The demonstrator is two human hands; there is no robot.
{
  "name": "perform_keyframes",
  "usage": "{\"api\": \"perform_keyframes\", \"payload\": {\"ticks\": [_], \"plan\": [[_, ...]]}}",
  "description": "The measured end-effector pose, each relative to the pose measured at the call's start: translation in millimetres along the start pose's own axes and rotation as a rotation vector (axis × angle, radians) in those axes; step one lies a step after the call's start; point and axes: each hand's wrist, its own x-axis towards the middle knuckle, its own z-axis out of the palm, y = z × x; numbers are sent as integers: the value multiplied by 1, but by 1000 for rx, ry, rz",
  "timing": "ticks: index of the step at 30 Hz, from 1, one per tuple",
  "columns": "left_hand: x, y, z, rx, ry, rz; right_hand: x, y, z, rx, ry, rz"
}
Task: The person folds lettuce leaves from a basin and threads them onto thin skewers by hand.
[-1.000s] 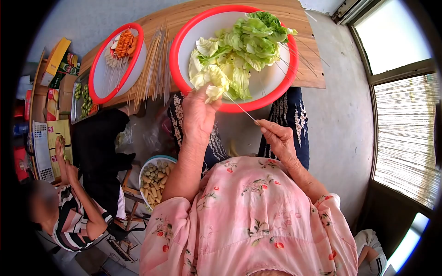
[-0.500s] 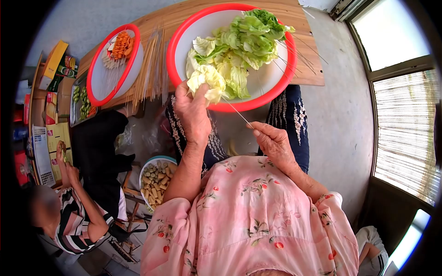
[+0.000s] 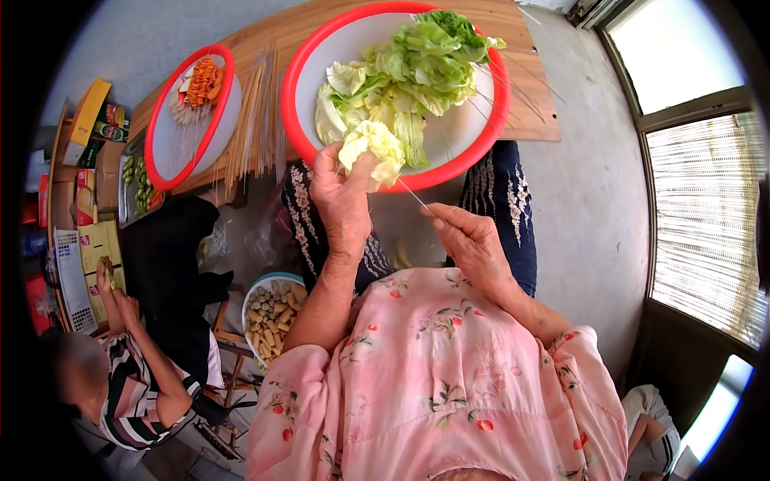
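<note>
My left hand [image 3: 341,196] is closed on a pale yellow-green lettuce leaf [image 3: 374,152], held over the near rim of a large red-rimmed basin [image 3: 293,88]. Between thumb and fingers my right hand [image 3: 473,240] pinches a thin skewer [image 3: 413,195], which slants up to the leaf. Whether its tip passes through the leaf is hidden. Inside the basin lies a heap of green lettuce leaves [image 3: 437,60], with several skewers sticking out on its right side.
On the wooden table [image 3: 529,80] are loose skewers [image 3: 255,120] and a smaller red-rimmed basin [image 3: 152,140] with skewered orange food. A bucket of cut pieces [image 3: 273,317] stands below. At left sits another person [image 3: 148,385], hands raised, near stacked boxes [image 3: 98,240].
The leaf and skewer remain in my hands, which keep close together; the right hand has shifted slightly up and toward the left hand. The whole view has moved a little.
</note>
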Motion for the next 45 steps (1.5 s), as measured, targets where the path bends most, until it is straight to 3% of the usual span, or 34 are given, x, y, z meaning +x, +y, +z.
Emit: {"api": "perform_keyframes", "payload": {"ticks": [4, 6, 16, 22, 25, 28, 34, 37, 40, 45], "plan": [[2, 3, 1, -75, 31, -69, 6, 2, 2, -171, 22, -156], [4, 0, -2, -65, 36, -61, 5, -5, 0, -235, -2, -107], [-8, 14, 6, 240, 9, 206, 11, 14, -4, -143, 21, -128], [-8, 24, 15, 67, 69, 97, 5, 7, -5, -108, -6, -111], [-7, 25, 13, 61, 60, 21, 1, -2, -6, -233, -3, -135], [-3, 23, 12, 64, 35, 59, 3, -3, -10, -307, 5, -250], [-2, 31, 11, 55, -41, 3, 5, 2, -12, -296, -3, -218], [-4, 40, 17, 158, -34, 23, 4, 0, -9, -304, 8, -259], [-1, 33, 15, 67, -11, 11, 4, -2, -8, -310, 8, -240], [6, 25, 8, 17, 74, 71, 3, -1, -11, -427, 56, -400]]}}
